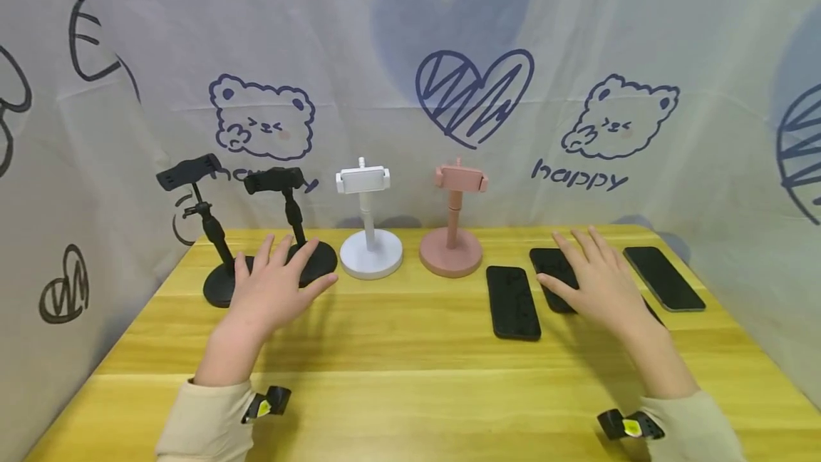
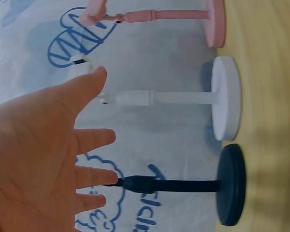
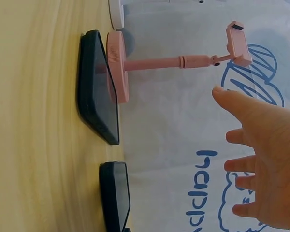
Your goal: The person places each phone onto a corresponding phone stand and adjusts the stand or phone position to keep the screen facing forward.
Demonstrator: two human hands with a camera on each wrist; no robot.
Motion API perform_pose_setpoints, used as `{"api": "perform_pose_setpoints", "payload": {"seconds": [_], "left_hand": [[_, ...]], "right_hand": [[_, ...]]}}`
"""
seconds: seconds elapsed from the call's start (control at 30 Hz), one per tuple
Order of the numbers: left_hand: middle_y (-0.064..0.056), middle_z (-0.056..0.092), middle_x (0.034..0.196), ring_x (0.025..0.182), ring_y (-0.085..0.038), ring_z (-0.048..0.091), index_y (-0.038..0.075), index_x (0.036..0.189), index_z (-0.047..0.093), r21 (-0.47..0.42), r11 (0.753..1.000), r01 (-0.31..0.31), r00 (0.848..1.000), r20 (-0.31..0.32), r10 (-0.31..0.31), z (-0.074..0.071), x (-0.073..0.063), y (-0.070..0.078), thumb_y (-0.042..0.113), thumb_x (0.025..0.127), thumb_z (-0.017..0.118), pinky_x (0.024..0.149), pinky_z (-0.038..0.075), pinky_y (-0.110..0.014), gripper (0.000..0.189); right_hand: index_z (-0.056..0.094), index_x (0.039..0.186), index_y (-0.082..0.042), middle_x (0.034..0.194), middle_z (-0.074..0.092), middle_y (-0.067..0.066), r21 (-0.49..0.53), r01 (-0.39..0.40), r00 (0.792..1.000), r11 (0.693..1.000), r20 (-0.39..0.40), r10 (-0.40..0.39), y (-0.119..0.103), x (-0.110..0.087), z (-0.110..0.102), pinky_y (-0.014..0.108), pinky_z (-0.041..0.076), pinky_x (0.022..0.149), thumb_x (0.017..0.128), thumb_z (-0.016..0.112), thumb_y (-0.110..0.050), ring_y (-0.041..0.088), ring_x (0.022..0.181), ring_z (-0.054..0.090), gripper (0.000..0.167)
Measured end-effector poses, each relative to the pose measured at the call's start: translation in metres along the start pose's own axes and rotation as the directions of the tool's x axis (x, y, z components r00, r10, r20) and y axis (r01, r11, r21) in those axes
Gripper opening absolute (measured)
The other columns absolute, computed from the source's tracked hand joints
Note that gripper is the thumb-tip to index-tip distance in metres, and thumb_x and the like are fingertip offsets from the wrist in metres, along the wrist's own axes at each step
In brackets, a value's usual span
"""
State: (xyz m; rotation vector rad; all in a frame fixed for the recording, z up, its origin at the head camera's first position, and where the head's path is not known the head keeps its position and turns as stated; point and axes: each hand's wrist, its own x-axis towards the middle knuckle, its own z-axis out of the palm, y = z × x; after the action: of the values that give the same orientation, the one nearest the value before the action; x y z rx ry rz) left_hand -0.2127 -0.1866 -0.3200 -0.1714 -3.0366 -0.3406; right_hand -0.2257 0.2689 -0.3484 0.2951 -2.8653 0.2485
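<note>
My left hand (image 1: 272, 291) hovers above the table with fingers spread, in front of two black phone stands, one on the left (image 1: 214, 234) and one beside it (image 1: 295, 216). A white phone stand (image 1: 370, 252) and a pink phone stand (image 1: 451, 252) stand to their right. With its fingers apart, my right hand (image 1: 599, 284) is held over several dark phones lying flat. One phone (image 1: 513, 303) lies nearest the middle, another (image 1: 550, 273) sits partly behind my thumb, and a third (image 1: 664, 278) is at the far right. One more is mostly hidden beneath the hand. Neither hand holds anything.
The wooden table (image 1: 385, 405) runs up to a white cloth backdrop (image 1: 359, 34) printed with bears and hearts. More cloth closes in the left and right sides. Small black devices are strapped at both cuffs, one at the left (image 1: 266, 405) and one at the right (image 1: 631, 424).
</note>
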Motion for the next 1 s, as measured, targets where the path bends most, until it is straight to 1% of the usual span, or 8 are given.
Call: {"api": "perform_pose_setpoints", "payload": {"seconds": [0.2,0.27,0.43,0.57,0.67,0.83,1.0], "left_hand": [[-0.021,0.017,0.161,0.148,-0.047,0.004,0.022,0.154,0.029,0.002,1.000,0.001,1.000,-0.028,0.000,-0.015,-0.006,0.000,0.071,0.091,0.040,0.109,-0.004,-0.075,0.080],[-0.022,0.017,0.161,0.148,-0.047,0.004,0.023,0.154,0.028,0.010,1.000,-0.006,0.999,-0.039,0.007,-0.020,-0.007,-0.001,0.072,0.091,0.039,0.109,-0.004,-0.075,0.081],[-0.023,0.017,0.160,0.147,-0.049,0.005,0.024,0.156,0.024,0.027,0.999,-0.019,0.997,-0.070,0.021,-0.035,-0.010,-0.004,0.074,0.090,0.035,0.108,-0.003,-0.076,0.083],[-0.024,0.016,0.160,0.147,-0.050,0.004,0.023,0.156,0.022,0.039,0.999,-0.023,0.994,-0.107,0.027,-0.046,-0.012,-0.007,0.073,0.091,0.036,0.108,-0.002,-0.076,0.083],[-0.024,0.015,0.160,0.147,-0.050,0.005,0.024,0.156,0.020,0.036,0.999,-0.019,0.990,-0.142,0.024,-0.053,-0.013,-0.011,0.071,0.092,0.037,0.108,-0.002,-0.076,0.082],[-0.025,0.011,0.161,0.146,-0.051,0.005,0.025,0.157,0.015,0.019,1.000,0.010,0.982,-0.186,-0.006,-0.061,-0.015,-0.021,0.068,0.093,0.040,0.107,-0.001,-0.077,0.081],[-0.026,0.007,0.161,0.146,-0.051,0.001,0.024,0.158,0.011,-0.008,0.999,0.036,0.975,-0.218,-0.037,-0.068,-0.013,-0.032,0.068,0.094,0.039,0.105,0.000,-0.078,0.083]], "right_hand": [[0.027,0.154,-0.014,0.155,0.027,0.026,-0.021,-0.010,1.000,1.000,-0.014,0.010,-0.004,0.002,-0.006,0.073,0.016,0.108,0.094,0.048,-0.062,0.048,0.145,0.016,0.080],[0.028,0.154,-0.014,0.154,0.028,0.025,-0.028,-0.004,0.999,1.000,-0.032,0.003,-0.007,0.004,-0.009,0.074,0.018,0.107,0.094,0.048,-0.061,0.048,0.144,0.018,0.079],[0.031,0.152,-0.013,0.151,0.033,0.026,-0.045,0.026,0.996,0.999,-0.085,-0.029,-0.015,0.011,-0.011,0.074,0.025,0.103,0.094,0.053,-0.055,0.049,0.141,0.025,0.075],[0.034,0.151,-0.011,0.149,0.037,0.026,-0.062,0.037,0.993,0.997,-0.110,-0.044,-0.019,0.016,-0.008,0.072,0.030,0.102,0.094,0.056,-0.050,0.048,0.138,0.030,0.072],[0.035,0.150,-0.011,0.147,0.038,0.026,-0.055,0.039,0.992,0.998,-0.118,-0.046,-0.021,0.020,-0.003,0.071,0.032,0.102,0.094,0.058,-0.048,0.048,0.136,0.034,0.071],[0.036,0.150,-0.011,0.145,0.041,0.025,-0.034,0.033,0.994,0.999,-0.102,-0.036,-0.028,0.027,0.007,0.069,0.034,0.101,0.094,0.058,-0.049,0.048,0.133,0.038,0.071],[0.035,0.151,-0.012,0.144,0.042,0.026,-0.005,0.003,0.997,1.000,-0.079,-0.004,-0.036,0.033,0.016,0.068,0.034,0.102,0.093,0.057,-0.051,0.048,0.131,0.038,0.073]]}}
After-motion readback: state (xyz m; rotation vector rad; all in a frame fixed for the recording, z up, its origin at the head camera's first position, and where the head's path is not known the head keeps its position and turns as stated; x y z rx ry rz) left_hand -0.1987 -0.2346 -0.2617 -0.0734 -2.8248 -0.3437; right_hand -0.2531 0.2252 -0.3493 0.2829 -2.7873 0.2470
